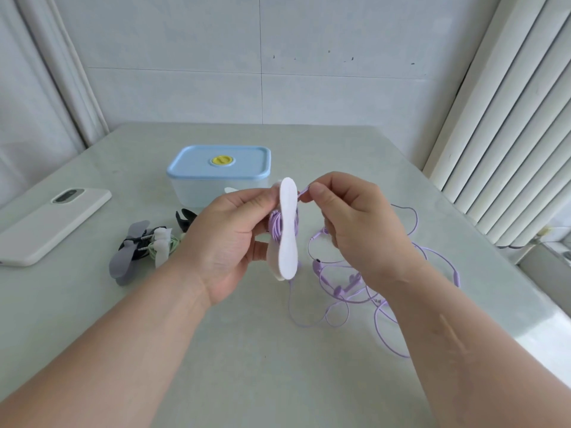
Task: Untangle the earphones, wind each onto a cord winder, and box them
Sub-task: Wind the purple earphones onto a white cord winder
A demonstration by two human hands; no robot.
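My left hand (230, 242) holds a white cord winder (288, 230) upright above the table, with purple earphone cord coiled around its middle. My right hand (349, 220) pinches the purple cord just right of the winder's top. The loose purple earphones (349, 288) lie in loops on the table below my right wrist. A clear box with a shut blue lid (219, 163) stands behind my hands. Left of my left hand lies a grey winder (125, 261) with dark cord and a white winder (162, 245) with green cord.
A white phone (52, 225) lies face down at the table's left edge. A black winder (184, 219) peeks out in front of the box. White slatted panels (509, 134) rise at the right beyond the table's edge.
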